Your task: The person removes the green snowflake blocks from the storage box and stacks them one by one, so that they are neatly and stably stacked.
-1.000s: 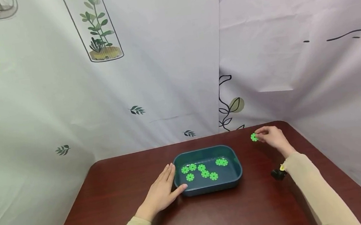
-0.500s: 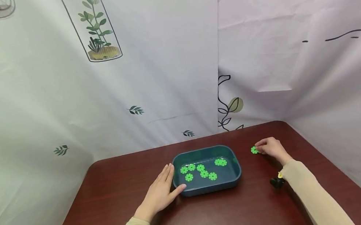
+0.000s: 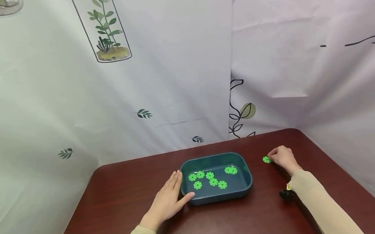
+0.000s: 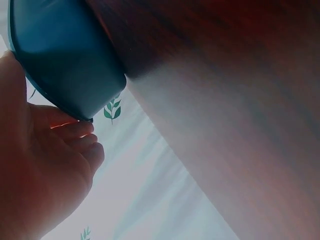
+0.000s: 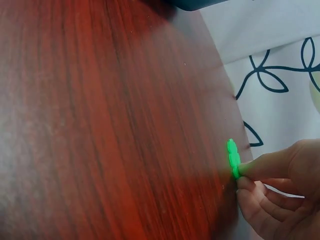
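Observation:
A dark teal tray (image 3: 196,200) with a raised rim stands on the brown table. Inside it lie several green notched plastic discs (image 3: 197,185), some overlapping. My left hand (image 3: 165,201) rests at the tray's left end, fingers straight along the rim and thumb over the near left corner. The left wrist view shows the hand (image 4: 55,165) touching the tray's edge. To the right of the tray, my right hand (image 3: 283,158) pinches one more green notched disc (image 3: 266,160) between thumb and fingers. In the right wrist view, that disc (image 5: 233,157) appears edge-on.
The brown wooden table (image 3: 219,228) has its back edge close to a white printed cloth (image 3: 176,76). A small black object (image 3: 286,194) sits below the right sleeve's cuff. Cloth also hangs along the left and right sides.
My right hand has come down and nearer to the front with the pinched disc. The left hand and the tray keep their places.

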`<state>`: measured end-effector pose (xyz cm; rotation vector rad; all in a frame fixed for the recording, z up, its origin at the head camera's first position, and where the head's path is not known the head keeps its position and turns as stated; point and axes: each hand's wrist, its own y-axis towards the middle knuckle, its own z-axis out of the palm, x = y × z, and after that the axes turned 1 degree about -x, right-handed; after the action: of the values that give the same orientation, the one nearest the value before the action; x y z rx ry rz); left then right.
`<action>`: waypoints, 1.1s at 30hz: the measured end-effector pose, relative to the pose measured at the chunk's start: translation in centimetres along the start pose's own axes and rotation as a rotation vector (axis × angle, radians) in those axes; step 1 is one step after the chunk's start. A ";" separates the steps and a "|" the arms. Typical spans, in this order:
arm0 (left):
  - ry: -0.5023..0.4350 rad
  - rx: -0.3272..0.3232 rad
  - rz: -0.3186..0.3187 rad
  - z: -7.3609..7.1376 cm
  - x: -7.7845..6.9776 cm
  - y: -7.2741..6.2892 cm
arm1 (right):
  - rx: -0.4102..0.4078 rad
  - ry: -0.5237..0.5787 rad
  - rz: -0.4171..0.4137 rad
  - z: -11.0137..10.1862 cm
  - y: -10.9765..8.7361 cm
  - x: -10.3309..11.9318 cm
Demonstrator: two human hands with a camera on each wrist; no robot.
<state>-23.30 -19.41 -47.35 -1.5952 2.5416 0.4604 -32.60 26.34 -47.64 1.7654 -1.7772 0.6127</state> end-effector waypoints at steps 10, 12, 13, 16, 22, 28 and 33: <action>-0.002 0.003 0.036 -0.1 -0.3 0.6 | -0.039 0.005 -0.018 0.2 -0.6 -1.0; -0.009 0.011 0.033 -0.2 -0.4 0.6 | -0.024 0.018 -0.013 0.0 -0.6 -1.0; -0.014 0.016 0.031 -0.2 -0.4 0.5 | -0.015 0.026 -0.011 0.0 -0.6 -1.1; -0.023 0.031 0.024 -0.1 -0.5 0.3 | 0.012 0.044 -0.006 -0.3 -0.6 -1.2; -0.020 0.015 0.018 -0.2 -0.5 0.2 | 0.028 0.061 -0.039 -1.1 0.0 -0.5; -0.016 0.009 0.011 -0.1 -0.2 0.1 | 0.033 0.102 -0.068 -2.8 0.7 2.2; -0.021 0.002 0.003 0.0 -0.2 -0.3 | 0.022 0.066 -0.150 -3.8 1.5 5.5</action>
<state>-22.96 -19.32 -47.37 -1.5775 2.5284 0.4717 -33.70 24.82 -41.03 1.8523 -1.5828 0.6224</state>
